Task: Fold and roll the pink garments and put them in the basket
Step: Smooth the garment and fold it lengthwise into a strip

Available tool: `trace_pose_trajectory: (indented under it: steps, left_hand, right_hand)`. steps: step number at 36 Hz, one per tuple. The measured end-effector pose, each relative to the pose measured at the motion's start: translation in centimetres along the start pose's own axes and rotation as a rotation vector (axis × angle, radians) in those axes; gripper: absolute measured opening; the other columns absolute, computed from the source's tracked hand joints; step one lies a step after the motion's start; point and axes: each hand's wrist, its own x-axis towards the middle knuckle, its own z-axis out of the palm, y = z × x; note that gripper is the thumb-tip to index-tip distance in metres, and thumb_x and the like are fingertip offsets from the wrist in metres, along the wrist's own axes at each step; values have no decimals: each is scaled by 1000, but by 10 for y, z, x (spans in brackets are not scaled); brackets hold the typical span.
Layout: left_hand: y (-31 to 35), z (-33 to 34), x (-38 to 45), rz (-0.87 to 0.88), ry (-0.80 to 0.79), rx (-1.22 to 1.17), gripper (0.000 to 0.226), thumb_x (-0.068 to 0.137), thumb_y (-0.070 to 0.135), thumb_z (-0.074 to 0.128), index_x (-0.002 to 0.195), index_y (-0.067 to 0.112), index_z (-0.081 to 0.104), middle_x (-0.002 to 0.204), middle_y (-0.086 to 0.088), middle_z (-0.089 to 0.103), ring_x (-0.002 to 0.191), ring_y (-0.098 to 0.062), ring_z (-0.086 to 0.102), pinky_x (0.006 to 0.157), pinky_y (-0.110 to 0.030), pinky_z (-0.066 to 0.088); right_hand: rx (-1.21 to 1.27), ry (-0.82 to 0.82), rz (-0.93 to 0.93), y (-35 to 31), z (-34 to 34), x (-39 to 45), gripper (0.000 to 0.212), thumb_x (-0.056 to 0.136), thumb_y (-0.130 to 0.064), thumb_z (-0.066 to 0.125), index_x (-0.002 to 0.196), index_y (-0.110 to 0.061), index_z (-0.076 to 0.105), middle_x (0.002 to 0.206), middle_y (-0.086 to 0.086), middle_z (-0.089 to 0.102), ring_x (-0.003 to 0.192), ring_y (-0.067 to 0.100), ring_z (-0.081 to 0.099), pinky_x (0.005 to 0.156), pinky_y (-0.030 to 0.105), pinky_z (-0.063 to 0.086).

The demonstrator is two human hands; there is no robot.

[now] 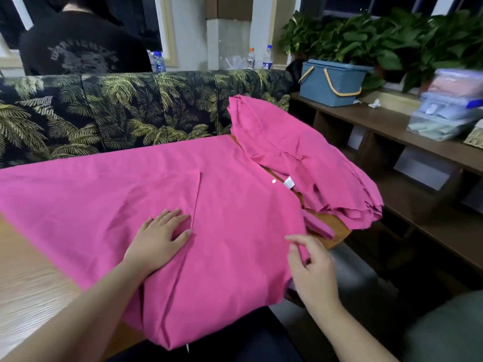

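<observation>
A: The left hand presses flat on the pink garment spread over the table; the right hand pinches its edge.

B: It overhangs and could slide off. The basket sits far off on the shelf.

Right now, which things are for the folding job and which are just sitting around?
For the job: pink garment spread on the table, pressed by the left hand; right hand pinching its edge; pink pile; blue basket.

Just lying about: water bottles, plants, plastic boxes, leaf-print sofa.
</observation>
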Motion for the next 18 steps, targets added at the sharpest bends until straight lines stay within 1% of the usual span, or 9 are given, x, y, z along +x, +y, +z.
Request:
trace_pose_trajectory:
  steps: [2,4,7,8,10,12,14,16,18]
  left_hand:
    - [-1,0,-1,8,12,-25,52,96,53,31,143,32,40,155,9,30,146,-11,18,119,-37,13]
    - [-3,0,-1,6,80,-135,52,91,49,33,133,27,53,150,2,40,143,-17,28,117,-37,21]
    - [-10,-2,3,-57,305,-359,29,92,11,54,119,13,64,141,-11,48,135,-25,39,110,-25,25]
    - [-14,-4,8,-85,376,-405,30,90,1,55,117,11,64,136,-12,50,130,-24,44,106,-22,27]
    - [-25,-14,23,-122,445,-455,34,88,-5,52,117,10,62,127,-8,51,114,-19,52,99,-22,34]
    - [-41,-23,49,-125,427,-432,35,88,-5,51,119,10,59,123,-5,51,110,-18,52,97,-26,38]
    - [-56,-30,83,-108,364,-313,36,89,1,54,124,9,56,128,-7,52,119,-26,50,101,-35,38]
    - [-65,-32,118,-118,257,-198,41,93,12,52,134,13,48,140,-6,47,129,-28,42,106,-41,35]
    - [-72,-30,150,-166,137,-81,47,98,27,46,143,20,36,149,1,37,139,-21,29,110,-45,28]
  right_hand:
    - [54,-33,-123,-25,18,19,20,85,-31,46,95,-40,61,95,-26,62,91,-6,58,81,8,42]
    - [90,-92,-195,-46,36,43,29,85,-27,43,103,-26,66,96,-25,60,94,-4,57,86,8,40]
    - [65,-256,-246,-60,63,80,48,78,-22,36,117,-16,63,106,-12,59,105,5,52,96,15,36]
    - [31,-303,-252,-60,72,91,52,75,-19,37,121,-14,60,110,-9,58,108,7,50,98,17,33]
    - [-44,-339,-260,-54,89,109,52,74,-12,42,124,-12,58,113,-4,57,109,9,46,97,14,28]
    - [-73,-315,-274,-45,104,121,42,77,-15,49,118,-15,60,107,-4,57,104,8,46,90,10,28]
    - [-78,-255,-351,-35,118,130,30,77,-24,52,106,-26,59,95,-9,54,94,8,48,84,17,35]
    - [-96,-187,-484,-27,131,139,21,75,-24,51,95,-31,53,86,-11,54,85,9,46,79,23,37]
    - [-97,-144,-550,-22,144,151,16,79,-23,53,93,-30,52,87,-13,49,82,9,43,80,17,35]
